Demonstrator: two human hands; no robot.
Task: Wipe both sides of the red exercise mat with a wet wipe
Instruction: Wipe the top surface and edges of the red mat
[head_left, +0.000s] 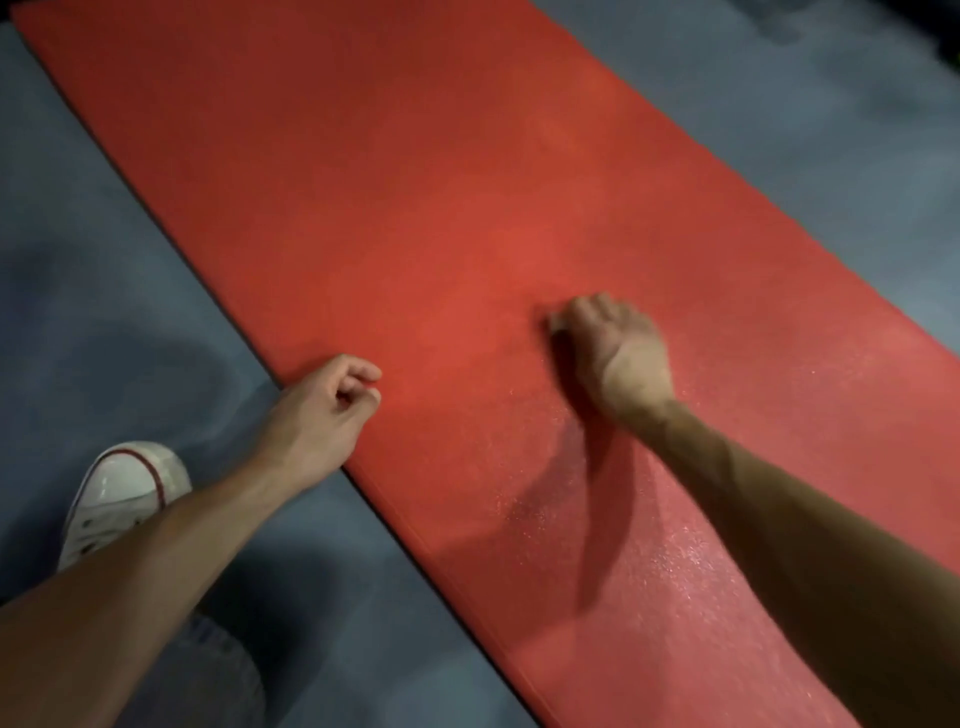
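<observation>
The red exercise mat (415, 208) lies flat on the grey floor (104, 260), running as a long strip from the top left of my view down to the bottom right, and I lean over its nearer part with both bare forearms reaching in. My right hand (610, 353) is out on the middle of the mat, knuckles up, its fingers curled downward and pressed against the red surface. A small pale bit shows at my fingertips on the left side of that hand, which may be the wet wipe (557, 325), but it is blurred and mostly hidden under my fingers, so I cannot tell for sure what I am clamping there. My left hand (324, 410) sits at the mat's left edge, the heel of it over the floor and the fingers over the red. Those fingers are loosely curled, the thumb close to the forefinger, and I see nothing held between them. Near my right forearm the mat's surface glistens with tiny bright specks, while farther up it looks dull and even. A dark shadow of my right arm falls across the mat just below the wrist. On the floor at the left, beside my left forearm, is 1 white sneaker (124, 493) with a thin red stripe around its toe cap.
</observation>
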